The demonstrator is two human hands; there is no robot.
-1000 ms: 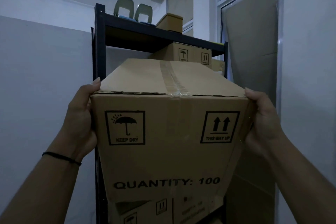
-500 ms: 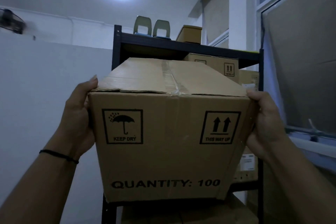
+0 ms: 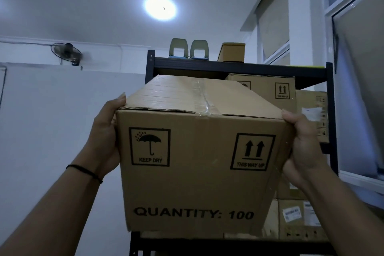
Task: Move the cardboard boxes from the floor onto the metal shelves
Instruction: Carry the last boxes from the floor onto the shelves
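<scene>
A large taped cardboard box (image 3: 199,172), printed "KEEP DRY", "THIS WAY UP" and "QUANTITY: 100", is held up in front of the black metal shelf (image 3: 228,66). My left hand (image 3: 104,137) presses its left side near the top edge. My right hand (image 3: 299,147) grips its right side. The box's far end reaches in under the top shelf board; its bottom hangs just above a lower shelf beam (image 3: 207,242). Whether it rests on anything is hidden.
Other cardboard boxes (image 3: 278,89) sit on the shelf behind and to the right, more (image 3: 299,218) below. On top stand two metal bookends (image 3: 188,50) and a small box (image 3: 231,52). A window (image 3: 357,89) is at the right, a wall fan (image 3: 65,53) at the left.
The box has risen with both hands, from the lower shelf level up toward the space under the top board. The view has tilted upward, showing the ceiling light and the fan.
</scene>
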